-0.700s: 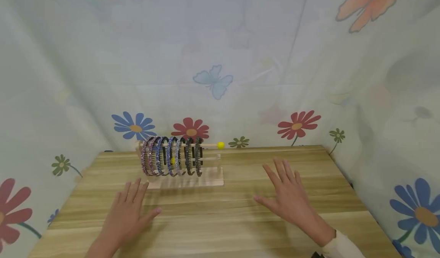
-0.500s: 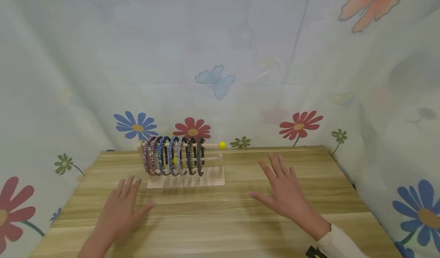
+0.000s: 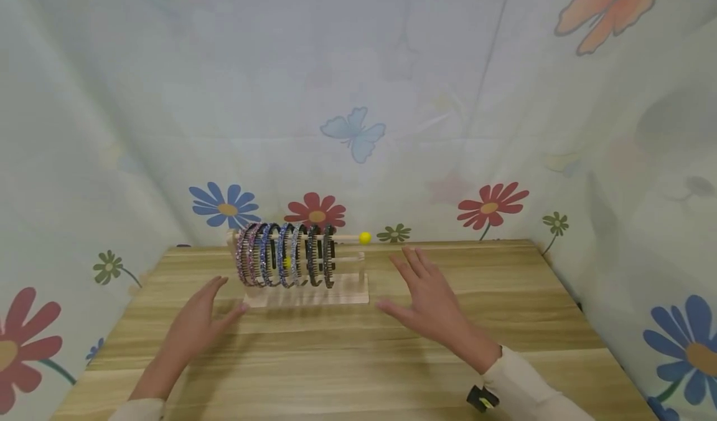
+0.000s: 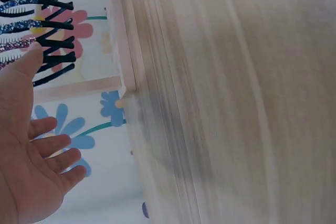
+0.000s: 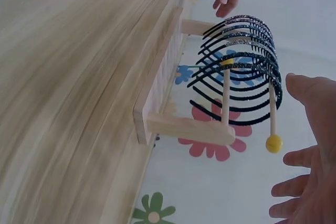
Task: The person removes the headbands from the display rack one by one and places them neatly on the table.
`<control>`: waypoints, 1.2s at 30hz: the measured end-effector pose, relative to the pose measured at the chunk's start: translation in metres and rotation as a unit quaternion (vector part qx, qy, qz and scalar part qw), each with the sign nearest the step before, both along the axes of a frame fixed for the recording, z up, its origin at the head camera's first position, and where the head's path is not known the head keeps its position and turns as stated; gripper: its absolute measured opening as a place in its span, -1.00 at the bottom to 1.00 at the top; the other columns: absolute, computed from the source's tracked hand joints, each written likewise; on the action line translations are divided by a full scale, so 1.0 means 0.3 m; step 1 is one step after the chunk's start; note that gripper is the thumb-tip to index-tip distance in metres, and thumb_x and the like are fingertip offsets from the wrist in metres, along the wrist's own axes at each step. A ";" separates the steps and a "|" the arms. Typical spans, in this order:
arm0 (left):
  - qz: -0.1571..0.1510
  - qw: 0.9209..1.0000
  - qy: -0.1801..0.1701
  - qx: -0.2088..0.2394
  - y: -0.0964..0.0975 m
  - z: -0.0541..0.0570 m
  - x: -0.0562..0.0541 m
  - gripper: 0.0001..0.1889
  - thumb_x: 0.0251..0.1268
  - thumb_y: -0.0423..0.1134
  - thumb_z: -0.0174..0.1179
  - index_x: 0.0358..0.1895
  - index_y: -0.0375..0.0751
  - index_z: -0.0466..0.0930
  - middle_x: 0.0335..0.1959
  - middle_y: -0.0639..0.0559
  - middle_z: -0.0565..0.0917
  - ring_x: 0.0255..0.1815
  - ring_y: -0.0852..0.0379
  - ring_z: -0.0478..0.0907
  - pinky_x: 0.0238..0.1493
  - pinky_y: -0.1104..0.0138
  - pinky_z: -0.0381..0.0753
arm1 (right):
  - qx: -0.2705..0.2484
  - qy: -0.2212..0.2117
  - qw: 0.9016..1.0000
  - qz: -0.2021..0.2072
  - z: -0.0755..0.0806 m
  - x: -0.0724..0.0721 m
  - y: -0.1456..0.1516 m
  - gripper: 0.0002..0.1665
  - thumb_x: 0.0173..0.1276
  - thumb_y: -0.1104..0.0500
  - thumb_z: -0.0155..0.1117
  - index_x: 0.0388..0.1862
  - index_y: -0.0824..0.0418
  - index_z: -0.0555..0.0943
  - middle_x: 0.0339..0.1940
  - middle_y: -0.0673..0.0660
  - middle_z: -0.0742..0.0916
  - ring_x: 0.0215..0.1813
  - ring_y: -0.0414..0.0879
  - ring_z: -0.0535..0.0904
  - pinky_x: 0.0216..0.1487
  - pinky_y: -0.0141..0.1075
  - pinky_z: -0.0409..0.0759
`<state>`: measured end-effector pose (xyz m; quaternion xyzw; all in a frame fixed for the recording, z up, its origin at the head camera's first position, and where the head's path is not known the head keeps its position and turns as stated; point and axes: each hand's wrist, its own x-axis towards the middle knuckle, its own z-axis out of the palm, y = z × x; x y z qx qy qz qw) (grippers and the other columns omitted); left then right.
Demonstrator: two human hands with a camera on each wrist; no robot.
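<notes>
Head view: a wooden rack [image 3: 308,298] is seen toward the back of a wood-grained table [image 3: 313,359], left of centre, with its base [image 3: 348,293] laid flat on the tabletop. A row of glittery headbands [image 3: 282,256] is carried on the rack's rods — pinkish ones at the left end, then blue, then silvery, with dark ones nearest the right. The right stretch of the upper rod [image 3: 348,238] is left bare and is capped by a yellow ball [image 3: 365,238]; a second yellow ball [image 3: 288,263] is glimpsed between the headbands.

The rack is flanked by two hands. The left hand [image 3: 193,321] is held just beside the front left corner, its fingers loosely extended and its thumb stretched toward that corner; nothing is gripped, and whether the wood is touched cannot be told. The right hand [image 3: 434,302] is held off the right end, fingers and thumb well spread — nothing is gripped there either, and a narrow gap is left between thumb and base.

Pale sleeves [image 3: 521,380] are worn on both arms, and a small black object [image 3: 482,399] is seen beside the right wrist. Behind the table, a pale backdrop [image 3: 241,128] is printed with flowers [image 3: 316,212] and butterflies [image 3: 354,133].
</notes>
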<state>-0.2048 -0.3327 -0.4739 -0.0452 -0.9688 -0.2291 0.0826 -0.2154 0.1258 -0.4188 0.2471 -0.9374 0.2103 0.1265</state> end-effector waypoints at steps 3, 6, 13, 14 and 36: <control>0.003 1.000 -0.013 0.019 -0.001 -0.004 -0.023 -0.04 0.43 0.30 0.15 0.54 -0.46 0.15 0.51 -0.53 0.22 0.45 -0.54 0.21 0.36 -0.37 0.25 | -0.017 -0.012 1.000 0.008 -0.006 -0.007 -0.033 0.08 0.33 -0.47 0.24 0.63 0.09 0.26 0.66 0.25 0.22 0.67 0.23 0.01 0.50 0.30 0.20; 0.008 0.999 -0.023 0.034 -0.002 -0.006 -0.034 -0.06 0.42 0.28 0.18 0.54 -0.43 0.17 0.48 -0.53 0.27 0.40 -0.56 0.27 0.31 -0.37 0.32 | -0.042 -0.032 0.998 0.018 -0.011 -0.013 -0.068 0.06 0.33 -0.47 0.24 0.63 0.04 0.26 0.64 0.23 0.27 0.65 0.21 0.10 0.45 0.31 0.29; 0.009 0.996 -0.047 0.075 -0.001 -0.022 -0.061 -0.11 0.38 0.20 0.28 0.54 -0.34 0.22 0.42 -0.55 0.35 0.28 -0.56 0.44 0.17 -0.31 0.51 | -0.087 -0.051 0.994 0.036 -0.030 -0.038 -0.145 -0.05 0.35 -0.38 0.31 0.59 -0.01 0.34 0.58 0.13 0.41 0.56 0.14 0.31 0.42 0.24 0.38; 0.008 0.995 -0.049 0.081 0.001 -0.026 -0.065 -0.12 0.38 0.19 0.28 0.54 -0.34 0.22 0.41 -0.56 0.35 0.27 -0.56 0.46 0.16 -0.30 0.53 | -0.091 -0.049 0.994 0.040 -0.034 -0.042 -0.154 -0.06 0.35 -0.38 0.31 0.58 0.00 0.34 0.57 0.12 0.42 0.56 0.13 0.32 0.42 0.23 0.39; -0.015 0.986 -0.078 0.146 0.003 -0.091 -0.123 -0.19 0.39 -0.01 0.35 0.49 -0.47 0.26 0.44 -0.48 0.37 0.32 -0.45 0.48 0.21 -0.15 0.58 | -0.252 -0.156 0.951 0.092 -0.105 -0.097 -0.298 -0.30 0.44 -0.11 0.37 0.45 0.16 0.50 0.33 0.10 0.66 0.27 0.02 0.62 0.16 -0.01 0.67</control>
